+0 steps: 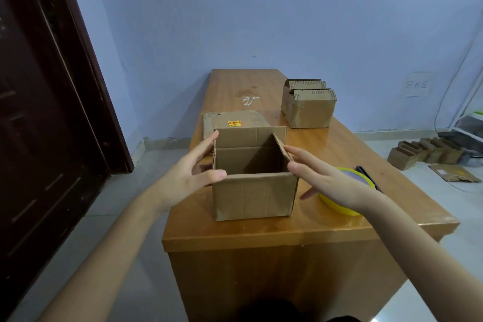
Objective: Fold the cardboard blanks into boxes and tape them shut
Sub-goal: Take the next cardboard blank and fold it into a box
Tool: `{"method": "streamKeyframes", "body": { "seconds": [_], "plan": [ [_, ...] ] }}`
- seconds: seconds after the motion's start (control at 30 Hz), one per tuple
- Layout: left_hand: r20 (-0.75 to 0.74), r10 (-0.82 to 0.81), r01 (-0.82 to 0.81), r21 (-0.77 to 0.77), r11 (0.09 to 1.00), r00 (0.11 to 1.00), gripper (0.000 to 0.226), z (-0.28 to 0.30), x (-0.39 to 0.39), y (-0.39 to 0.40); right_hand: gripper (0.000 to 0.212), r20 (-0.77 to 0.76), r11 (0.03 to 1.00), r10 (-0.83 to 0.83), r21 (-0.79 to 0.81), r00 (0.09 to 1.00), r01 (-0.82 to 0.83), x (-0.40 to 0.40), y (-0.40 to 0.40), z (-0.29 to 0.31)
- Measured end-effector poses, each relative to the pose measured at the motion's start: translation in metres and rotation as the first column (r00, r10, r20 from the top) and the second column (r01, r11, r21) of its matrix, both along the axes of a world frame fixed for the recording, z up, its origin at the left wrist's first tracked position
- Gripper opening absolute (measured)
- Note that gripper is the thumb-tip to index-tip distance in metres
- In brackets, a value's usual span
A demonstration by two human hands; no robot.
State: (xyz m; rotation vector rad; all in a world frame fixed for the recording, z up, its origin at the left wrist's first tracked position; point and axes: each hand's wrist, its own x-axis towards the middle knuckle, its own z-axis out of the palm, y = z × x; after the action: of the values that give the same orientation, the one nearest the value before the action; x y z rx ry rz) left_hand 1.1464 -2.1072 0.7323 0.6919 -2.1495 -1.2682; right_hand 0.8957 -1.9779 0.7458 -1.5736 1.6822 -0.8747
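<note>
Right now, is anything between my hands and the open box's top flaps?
Nothing visible. The left hand and right hand already flank the open cardboard box, fingertips at its side flaps. The yellow tape roll lies behind the right hand, clear.

The light on my table [339, 144] is soft and even, bright enough with no hard beam. A pale glare streaks the glossy top just beyond the open box [254, 180], and a smaller sheen lies on the table's near edge. The inside of that box is in shade, darkest on its right wall. Left of the box, the door [39, 112] is very dark and holds little detail. The view bends at the edges: the door leans and my forearms stretch. Fine texture looks slightly soft throughout.
</note>
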Motion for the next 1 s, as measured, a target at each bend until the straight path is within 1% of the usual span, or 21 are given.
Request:
{"method": "streamKeyframes", "body": {
  "seconds": [0.07,0.17,0.23,0.3,0.4,0.47,0.53,0.63,0.7,0.73,0.77,0.8,0.87,0.9,0.93,1.0],
  "plan": [
    [0.057,-0.030,0.030,-0.012,0.999,0.998,0.099,-0.004,0.001,0.000,0.083,-0.012,0.999,0.052,0.010,0.999,-0.052,-0.001,0.003,-0.006],
    [0.172,-0.039,0.045,-0.036,0.998,0.984,0.099,-0.012,0.000,0.003,0.092,-0.019,0.996,0.087,0.016,0.996,-0.086,0.001,0.004,-0.013],
    [0.193,-0.015,0.030,-0.075,0.997,0.981,0.096,-0.016,-0.002,0.005,0.092,-0.008,0.995,0.094,0.034,0.996,-0.093,0.003,0.005,-0.015],
    [0.210,0.007,0.017,-0.114,0.993,0.978,0.093,-0.020,-0.003,0.007,0.092,-0.044,0.994,0.099,0.057,0.994,-0.096,0.003,0.006,-0.014],
    [0.212,0.014,0.011,-0.115,0.993,0.977,0.087,-0.022,-0.002,0.006,0.092,-0.121,0.991,0.110,0.090,0.987,-0.099,0.002,0.004,-0.013],
    [0.216,0.012,0.014,-0.121,0.993,0.976,0.087,-0.022,-0.002,0.005,0.092,-0.133,0.988,0.121,0.109,0.984,-0.106,0.001,0.004,-0.011],
    [0.228,0.018,0.010,-0.121,0.993,0.973,0.094,-0.019,-0.003,0.004,0.092,-0.127,0.985,0.137,0.119,0.982,-0.122,-0.001,0.004,-0.010],
    [0.255,0.018,0.009,-0.103,0.995,0.967,0.112,-0.016,-0.005,0.004,0.095,-0.129,0.984,0.155,0.111,0.980,-0.141,-0.003,0.005,-0.010],
    [0.257,0.018,0.003,-0.082,0.997,0.966,0.115,-0.014,-0.006,0.004,0.096,-0.108,0.984,0.153,0.113,0.982,-0.140,-0.004,0.005,-0.009],
    [0.249,0.021,-0.003,-0.072,0.997,0.968,0.113,-0.014,-0.006,0.003,0.090,-0.091,0.986,0.142,0.106,0.986,-0.132,-0.004,0.005,-0.009],
    [0.237,0.025,-0.012,-0.058,0.998,0.971,0.108,-0.014,-0.005,0.003,0.080,-0.076,0.989,0.123,0.094,0.989,-0.116,-0.004,0.005,-0.008],
    [0.211,0.026,-0.020,-0.031,0.999,0.977,0.098,-0.013,-0.005,0.002,0.066,-0.062,0.993,0.098,0.077,0.993,-0.093,-0.002,0.005,-0.007],
    [0.116,0.048,-0.053,0.037,0.998,0.992,0.067,-0.010,-0.007,0.002,0.035,-0.045,0.999,0.039,0.026,0.998,-0.038,0.000,0.004,-0.006],
    [0.080,0.084,-0.088,0.051,0.995,0.993,0.057,-0.008,-0.008,0.003,0.026,-0.051,1.000,0.008,-0.014,0.999,-0.008,0.000,0.002,-0.007],
    [0.054,0.125,-0.128,0.058,0.990,0.991,0.053,-0.007,-0.009,0.002,0.021,-0.060,0.998,-0.025,-0.059,0.998,0.021,0.000,-0.001,-0.009],
    [0.008,0.187,-0.187,0.081,0.979,0.982,0.045,-0.006,-0.011,0.001,0.020,-0.069,0.991,-0.075,-0.118,0.995,0.067,0.000,-0.006,-0.011]
  ]
}}
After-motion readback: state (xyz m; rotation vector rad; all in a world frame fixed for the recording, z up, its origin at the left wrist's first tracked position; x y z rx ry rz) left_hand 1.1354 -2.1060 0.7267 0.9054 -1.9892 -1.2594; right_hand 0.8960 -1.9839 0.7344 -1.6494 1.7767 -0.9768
